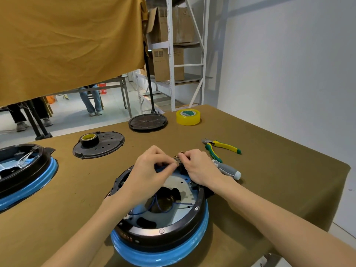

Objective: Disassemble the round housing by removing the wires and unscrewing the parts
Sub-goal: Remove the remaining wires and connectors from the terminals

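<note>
The round housing [173,231] lies open side up near the table's front edge, with a black rim, a blue band below and a silver plate inside. Blue wires [154,206] loop across its dark centre opening. Over the housing's far rim, my left hand [152,170] pinches a blue wire. My right hand [198,166] pinches a small black connector part with brass terminals [180,154] right beside it. The fingertips of both hands nearly touch.
A grey-handled screwdriver [229,169] and green-yellow pliers [221,147] lie to the right of my hands. Two black round covers [107,146] [148,122], a black tape roll [89,139], a yellow tape roll [188,116] and a second housing [23,170] at the left share the table.
</note>
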`<action>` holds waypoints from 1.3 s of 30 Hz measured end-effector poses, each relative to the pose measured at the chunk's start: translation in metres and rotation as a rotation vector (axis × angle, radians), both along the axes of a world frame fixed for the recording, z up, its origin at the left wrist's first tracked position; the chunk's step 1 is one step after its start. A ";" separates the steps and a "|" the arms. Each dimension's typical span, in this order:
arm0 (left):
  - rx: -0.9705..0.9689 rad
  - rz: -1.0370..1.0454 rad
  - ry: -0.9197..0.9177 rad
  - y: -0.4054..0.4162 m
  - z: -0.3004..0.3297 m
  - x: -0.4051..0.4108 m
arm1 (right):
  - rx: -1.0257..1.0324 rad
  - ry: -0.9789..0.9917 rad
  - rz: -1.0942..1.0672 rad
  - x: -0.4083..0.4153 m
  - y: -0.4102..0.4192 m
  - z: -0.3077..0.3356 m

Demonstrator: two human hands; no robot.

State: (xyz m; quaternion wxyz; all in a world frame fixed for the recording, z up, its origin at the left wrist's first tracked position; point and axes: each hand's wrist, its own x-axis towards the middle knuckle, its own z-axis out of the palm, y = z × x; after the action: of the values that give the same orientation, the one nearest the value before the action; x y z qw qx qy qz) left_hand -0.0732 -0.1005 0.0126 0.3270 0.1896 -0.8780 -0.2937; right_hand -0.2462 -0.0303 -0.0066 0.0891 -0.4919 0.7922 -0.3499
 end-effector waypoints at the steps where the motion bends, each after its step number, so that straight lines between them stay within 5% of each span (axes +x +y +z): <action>1: 0.095 0.014 0.075 -0.002 0.003 0.001 | -0.024 -0.009 0.001 0.000 0.002 0.000; 6: 0.525 0.005 0.243 -0.005 0.015 0.009 | -0.335 0.040 0.067 0.010 0.014 0.011; 13: 1.011 -0.130 0.357 -0.010 0.020 0.011 | -0.342 -0.199 0.421 0.053 0.012 0.035; 17: 0.951 -0.123 0.342 -0.011 0.020 0.012 | -0.450 -0.224 0.391 0.057 0.008 0.035; 22: 0.254 0.052 0.037 -0.032 0.015 0.033 | -0.342 0.030 0.097 0.016 -0.003 0.026; 25: 0.072 0.121 -0.194 -0.043 0.000 0.042 | -0.164 0.139 -0.049 -0.016 -0.015 0.017; 33: 0.118 0.120 -0.203 -0.049 -0.013 0.047 | 0.128 0.340 -0.152 -0.035 -0.024 0.007; 37: 0.329 0.119 -0.083 -0.051 -0.015 0.046 | -0.113 0.041 -0.007 -0.005 -0.011 0.023; 39: 0.436 0.120 -0.018 -0.051 -0.015 0.051 | -0.011 0.055 0.117 0.014 -0.003 0.028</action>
State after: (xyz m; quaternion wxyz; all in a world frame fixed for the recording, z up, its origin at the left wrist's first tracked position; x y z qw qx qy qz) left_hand -0.0225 -0.1514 -0.0019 0.2873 0.3102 -0.7837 -0.4550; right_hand -0.2320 -0.0336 0.0209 0.0847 -0.5472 0.7624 -0.3349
